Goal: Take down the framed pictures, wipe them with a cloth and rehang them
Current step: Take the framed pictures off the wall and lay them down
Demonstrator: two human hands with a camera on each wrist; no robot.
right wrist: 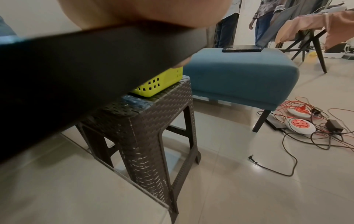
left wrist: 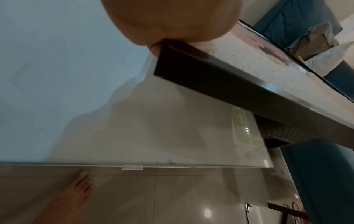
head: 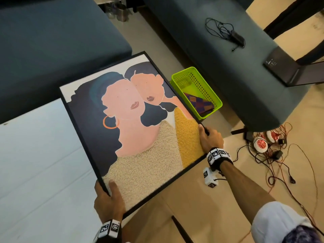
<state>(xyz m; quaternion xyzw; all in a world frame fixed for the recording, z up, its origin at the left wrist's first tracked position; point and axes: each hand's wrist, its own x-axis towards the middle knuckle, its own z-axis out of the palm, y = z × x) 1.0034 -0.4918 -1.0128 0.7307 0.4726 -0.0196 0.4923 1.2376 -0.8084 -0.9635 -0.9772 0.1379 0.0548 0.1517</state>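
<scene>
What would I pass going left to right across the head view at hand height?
White table top → left hand gripping the framed picture → right hand on its opposite edge → tangled cables and round power strips on the floor.

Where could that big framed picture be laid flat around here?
The white glass tabletop left of the framed picture shows the widest bare stretch, bordered by the dark blue sofa. The stool is crowded: the green basket with a patterned cloth sits on it. The ottoman carries a cable and laptop. Both the left hand and right hand grip the frame.
</scene>
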